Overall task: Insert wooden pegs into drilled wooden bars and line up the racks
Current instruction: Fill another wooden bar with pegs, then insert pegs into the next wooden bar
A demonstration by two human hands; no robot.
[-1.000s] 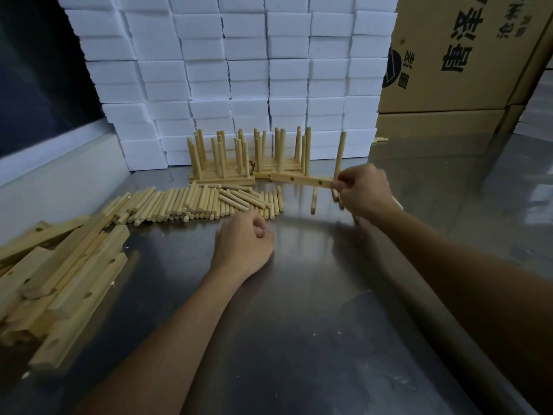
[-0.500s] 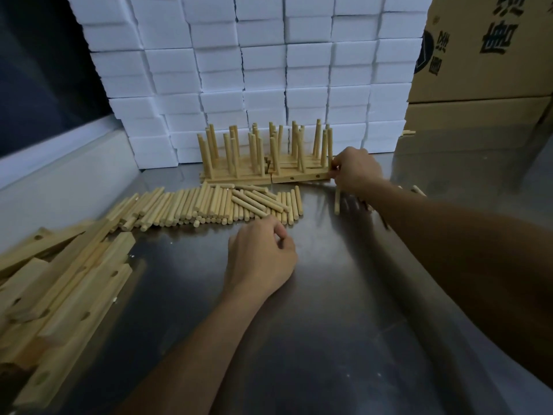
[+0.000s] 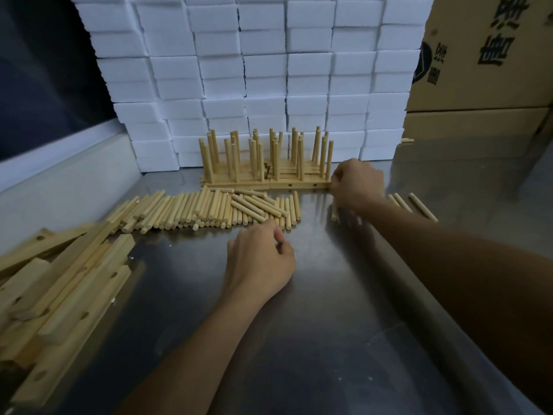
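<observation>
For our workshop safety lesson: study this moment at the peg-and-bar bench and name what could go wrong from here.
1. The right hand is at the end of the front rack; a hard push might shove it out of line with the neighbouring rack or tip its upright pegs.
2. The right forearm crosses low over a few loose pegs; it may roll them away.
3. The left hand sits beside the peg pile and could scatter it.

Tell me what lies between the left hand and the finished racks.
In the head view, a row of loose pegs lies between the left hand and the racks.
</observation>
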